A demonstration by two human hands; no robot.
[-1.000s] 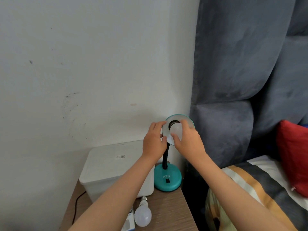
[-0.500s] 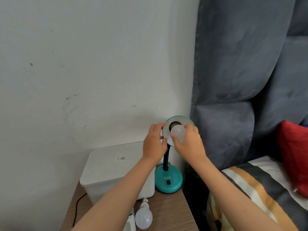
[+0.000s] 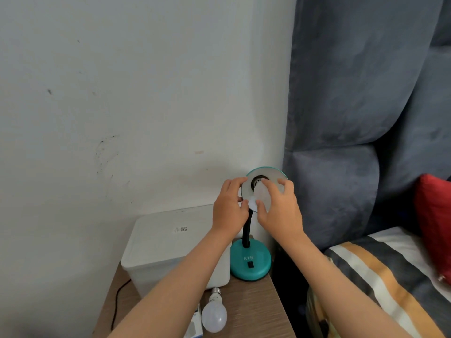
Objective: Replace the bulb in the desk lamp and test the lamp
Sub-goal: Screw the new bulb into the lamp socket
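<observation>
A teal desk lamp stands on the wooden bedside table (image 3: pixel 253 311), with a round base (image 3: pixel 251 264), a black gooseneck and a shade (image 3: pixel 268 175) facing me. A white bulb (image 3: pixel 263 194) sits at the dark socket in the shade. My right hand (image 3: pixel 280 211) grips that bulb with fingers and thumb. My left hand (image 3: pixel 229 206) holds the shade's left rim. A second white bulb (image 3: pixel 214 315) lies on the table near the front edge, unlit.
A white lidded plastic box (image 3: pixel 166 242) fills the table's back left beside the lamp. A small bulb carton (image 3: pixel 194 325) lies by the loose bulb. A black cord (image 3: pixel 117 301) hangs at the left. A grey padded headboard (image 3: pixel 366 118), striped bedding (image 3: pixel 380 276) and red pillow (image 3: pixel 434 223) are right.
My right hand has shifted its fingers around the bulb at the socket, now spread wider. The left hand stays on the shade rim. The view has dipped slightly.
</observation>
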